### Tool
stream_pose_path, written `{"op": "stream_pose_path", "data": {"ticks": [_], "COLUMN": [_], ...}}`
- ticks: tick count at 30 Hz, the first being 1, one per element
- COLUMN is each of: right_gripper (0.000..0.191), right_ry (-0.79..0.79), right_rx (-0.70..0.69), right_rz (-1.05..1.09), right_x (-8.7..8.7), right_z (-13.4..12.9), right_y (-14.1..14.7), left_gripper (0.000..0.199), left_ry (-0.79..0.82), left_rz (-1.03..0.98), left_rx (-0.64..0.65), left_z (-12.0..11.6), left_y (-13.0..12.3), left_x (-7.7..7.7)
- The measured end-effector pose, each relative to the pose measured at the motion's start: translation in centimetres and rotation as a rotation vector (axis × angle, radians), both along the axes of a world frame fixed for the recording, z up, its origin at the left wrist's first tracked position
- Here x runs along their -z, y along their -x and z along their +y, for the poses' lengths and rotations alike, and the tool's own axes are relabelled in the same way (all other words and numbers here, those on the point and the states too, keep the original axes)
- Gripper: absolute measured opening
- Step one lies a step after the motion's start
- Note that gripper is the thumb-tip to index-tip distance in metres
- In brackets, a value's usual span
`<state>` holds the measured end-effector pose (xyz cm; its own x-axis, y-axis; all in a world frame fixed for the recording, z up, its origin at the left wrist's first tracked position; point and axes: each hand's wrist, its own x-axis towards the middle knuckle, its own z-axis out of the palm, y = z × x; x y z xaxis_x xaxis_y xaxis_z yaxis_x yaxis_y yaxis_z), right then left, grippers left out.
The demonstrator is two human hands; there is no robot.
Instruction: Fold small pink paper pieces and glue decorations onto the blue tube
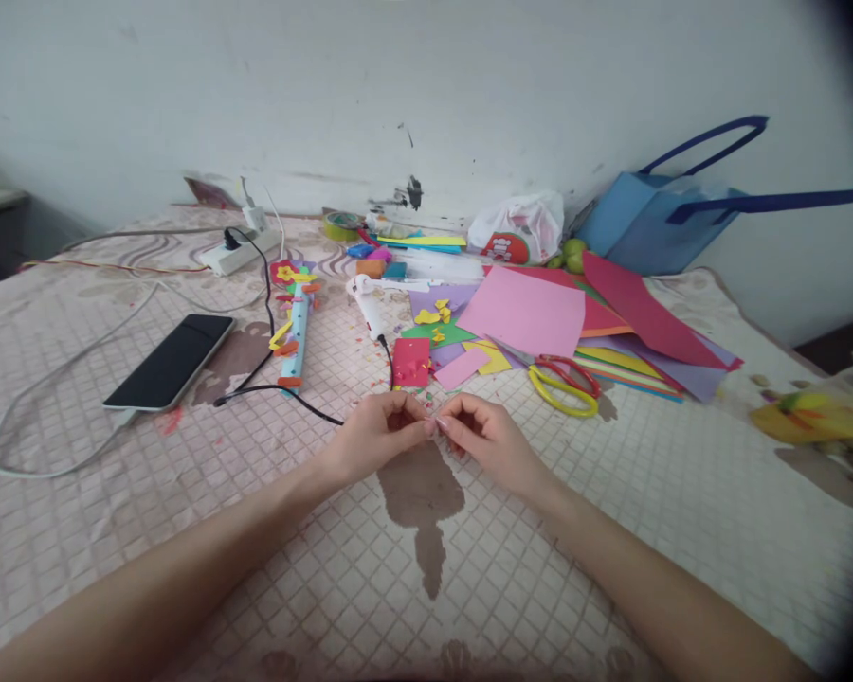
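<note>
My left hand [386, 431] and my right hand [484, 438] meet fingertip to fingertip over the middle of the table. Both are closed in a pinch around something too small to name, maybe a pinkish bit. Just beyond them lie a red foam sheet [411, 361] with small scraps on it and a pink strip [462, 367]. A white glue gun [367, 308] rests behind my left hand, its black cord running down toward that hand. Scissors with yellow and red handles [565, 386] lie beyond my right hand. To the left stands a light blue strip [298, 327] decorated with colourful pieces.
A phone [172, 362] on a white cable and a power strip [242, 248] sit at the left. Coloured sheets [522, 313] are piled at right, before a white plastic bag [517, 229] and a blue bag [654, 225]. A wall closes off the back.
</note>
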<state>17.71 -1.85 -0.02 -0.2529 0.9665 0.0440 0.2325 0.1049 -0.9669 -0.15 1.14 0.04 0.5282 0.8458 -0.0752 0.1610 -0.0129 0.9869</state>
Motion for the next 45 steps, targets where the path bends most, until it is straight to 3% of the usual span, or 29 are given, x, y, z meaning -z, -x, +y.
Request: {"op": "stream_pose_path", "data": {"ticks": [5,12,18,25,32,38,45], "right_gripper": [0.017,0.018,0.017,0.025,0.021,0.023,0.021], "right_ry": [0.032,0.043,0.007,0.113,0.06,0.092,0.013], "right_rx": [0.015,-0.082,-0.021,-0.064,-0.011,-0.046,-0.023], "right_rz": [0.022,0.023,-0.011,0.081,0.014,0.058,0.003], "right_x": [0.04,-0.16,-0.04,0.08,0.28,0.47,0.75], "right_z": [-0.09,-0.06,-0.21,0.02,-0.09,-0.02,-0.13], "right_y": [0.2,0.0,0.16,0.09,0.33,0.18,0.35], "left_gripper": [0.024,0.023,0.022,0.02,0.022,0.021,0.023], "left_ry": [0.001,0.076,0.082,0.105,0.09,0.003,0.026], "left_rz": [0.048,0.081,0.017,-0.016,0.006,0.035,0.011], "left_rx": [-0.017,0.01,-0.006,-0.01,-0.017,-0.008,-0.012], "left_z": [-0.15,-0.16,-0.18,0.02,-0.17,-0.13,-0.18], "left_y": [-0.04,0.13,-0.04,-0.12,-0.13,0.01,-0.13], "left_x": [0.13,-0.3,-0.08,-0.18,-0.22,0.08,0.37]}}
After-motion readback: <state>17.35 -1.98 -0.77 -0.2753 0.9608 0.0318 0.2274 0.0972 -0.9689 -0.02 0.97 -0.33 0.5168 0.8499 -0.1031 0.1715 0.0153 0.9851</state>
